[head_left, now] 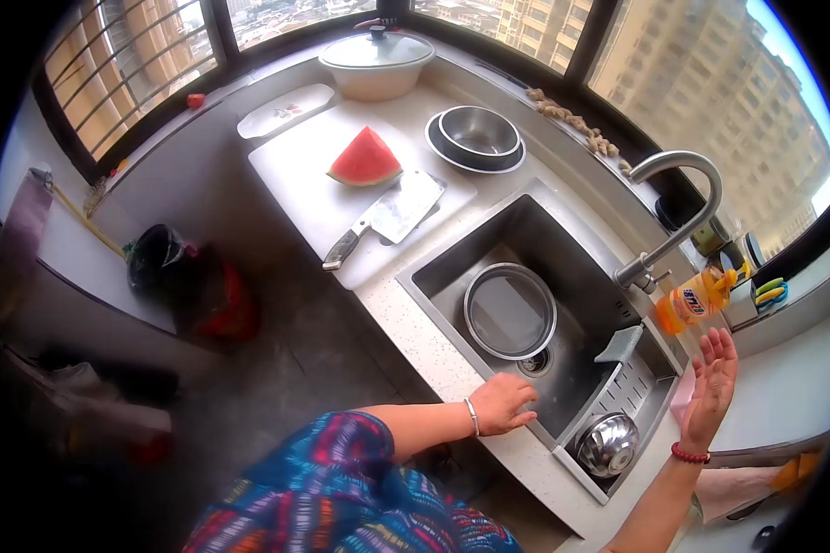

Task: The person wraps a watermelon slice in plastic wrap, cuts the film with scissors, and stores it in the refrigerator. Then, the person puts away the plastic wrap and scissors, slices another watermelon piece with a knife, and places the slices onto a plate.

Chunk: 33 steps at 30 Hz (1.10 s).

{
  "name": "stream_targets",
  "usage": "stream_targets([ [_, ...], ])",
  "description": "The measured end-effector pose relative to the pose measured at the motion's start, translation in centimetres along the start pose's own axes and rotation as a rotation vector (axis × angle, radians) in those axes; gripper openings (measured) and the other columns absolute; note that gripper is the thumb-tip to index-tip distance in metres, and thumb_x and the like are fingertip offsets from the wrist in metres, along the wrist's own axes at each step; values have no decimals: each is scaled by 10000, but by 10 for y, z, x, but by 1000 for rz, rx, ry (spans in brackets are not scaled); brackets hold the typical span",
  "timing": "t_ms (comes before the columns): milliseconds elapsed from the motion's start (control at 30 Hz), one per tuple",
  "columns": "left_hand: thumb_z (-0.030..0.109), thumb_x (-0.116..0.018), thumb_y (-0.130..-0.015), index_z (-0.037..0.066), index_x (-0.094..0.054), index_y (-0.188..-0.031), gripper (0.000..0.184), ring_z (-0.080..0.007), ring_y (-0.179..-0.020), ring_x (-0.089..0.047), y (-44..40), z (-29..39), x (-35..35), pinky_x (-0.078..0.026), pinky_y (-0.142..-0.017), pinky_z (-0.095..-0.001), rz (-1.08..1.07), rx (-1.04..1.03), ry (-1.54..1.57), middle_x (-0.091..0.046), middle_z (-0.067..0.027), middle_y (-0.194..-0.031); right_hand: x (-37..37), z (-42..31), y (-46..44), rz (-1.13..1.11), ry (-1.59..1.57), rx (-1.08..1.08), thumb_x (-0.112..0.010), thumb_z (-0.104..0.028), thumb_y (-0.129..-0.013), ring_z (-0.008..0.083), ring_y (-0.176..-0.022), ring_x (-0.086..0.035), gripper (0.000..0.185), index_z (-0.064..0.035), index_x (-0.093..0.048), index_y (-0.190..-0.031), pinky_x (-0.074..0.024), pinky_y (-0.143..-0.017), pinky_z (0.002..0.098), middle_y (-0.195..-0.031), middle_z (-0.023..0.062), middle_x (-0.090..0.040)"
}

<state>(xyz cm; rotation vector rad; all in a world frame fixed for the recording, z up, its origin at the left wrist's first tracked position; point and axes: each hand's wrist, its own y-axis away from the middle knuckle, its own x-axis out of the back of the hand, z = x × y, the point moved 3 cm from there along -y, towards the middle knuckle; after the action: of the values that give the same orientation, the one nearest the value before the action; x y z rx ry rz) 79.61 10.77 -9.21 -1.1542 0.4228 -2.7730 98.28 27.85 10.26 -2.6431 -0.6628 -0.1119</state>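
Fronting windows [692, 101]: speckled counter [433, 355], steel sink [563, 249]. Left hand [504, 404] half-curled at rim; right hand [710, 382] raised, spread.

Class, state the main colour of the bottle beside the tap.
The bottle is mainly orange, seen best in the head view.

Daylight from the windows [682, 83], bright counter [431, 348], dim hazy floor [295, 369], fisheye bending at edges, black corners
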Motion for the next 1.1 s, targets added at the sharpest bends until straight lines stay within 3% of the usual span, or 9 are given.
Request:
stream_targets([
  [67,190,-659,-729,60,-535,-920,263,-324,-884,-523,24,-3,44,-417,-778,-410,150,-22,156,-568,-119,-934,-48,-12,31,-29,16,-76,-518,-301,-892,156,-1112,-473,461,-51,-411,-1264,-365,-926,288,-1243,73,-480],
  [167,182,-637,-749,51,-547,-957,261,-309,-912,-534,88,-30,121,-418,-806,-393,231,39,97,-572,-127,-963,-125,-7,74,-146,-38,-222,-544,-205,-877,132,-969,-558,356,-40,-484,-1187,-443,-813,250,-1144,70,-542],
  [267,184,-624,-773,56,-567,-960,234,-281,-858,-559,164,-65,194,-444,-759,-363,295,302,32,-583,-115,-930,-204,15,102,-253,-117,-417,-578,-153,-850,137,-881,-593,342,-25,-509,-1160,-455,-754,247,-1090,78,-568],
  [433,152,-616,-782,30,-574,-954,215,-238,-823,-587,271,-100,275,-473,-745,-319,512,487,21,-593,-105,-899,-337,21,100,-441,-169,-571,-579,-129,-842,126,-789,-602,327,-41,-520,-1151,-466,-674,224,-1012,79,-580],
  [567,137,-615,-799,19,-571,-960,204,-159,-782,-586,310,-117,295,-480,-716,-269,669,670,272,-591,-68,-876,-402,22,70,-459,85,-516,-602,-152,-821,121,-753,-595,369,-55,-515,-1167,-469,-650,243,-984,80,-590],
  [633,118,-614,-805,15,-571,-950,183,-117,-766,-569,318,-133,295,-476,-697,-244,687,653,318,-586,-44,-868,-423,33,52,-503,405,-306,-627,-182,-794,162,-736,-603,424,-63,-506,-1182,-478,-679,287,-976,101,-601],
  [833,78,-574,-829,3,-551,-993,181,-80,-788,-559,291,-173,320,-471,-720,-220,616,679,483,-597,-30,-890,-482,55,15,-541,741,-309,-626,-308,-786,333,-970,-573,565,-87,-418,-1263,-458,-814,394,-1068,173,-580],
  [967,73,-570,-831,10,-541,-1013,195,-89,-803,-567,254,-199,348,-474,-724,-227,494,701,409,-591,-34,-917,-513,66,-1,-509,849,-240,-615,-396,-782,356,-945,-574,639,-75,-383,-1283,-467,-795,420,-1045,191,-561],
  [1100,100,-559,-847,26,-508,-1071,241,-131,-836,-592,215,-236,365,-480,-700,-241,467,741,652,-578,-63,-983,-530,73,-11,-512,988,-244,-632,-448,-743,351,-886,-589,715,-84,-364,-1298,-490,-737,419,-987,205,-531],
])
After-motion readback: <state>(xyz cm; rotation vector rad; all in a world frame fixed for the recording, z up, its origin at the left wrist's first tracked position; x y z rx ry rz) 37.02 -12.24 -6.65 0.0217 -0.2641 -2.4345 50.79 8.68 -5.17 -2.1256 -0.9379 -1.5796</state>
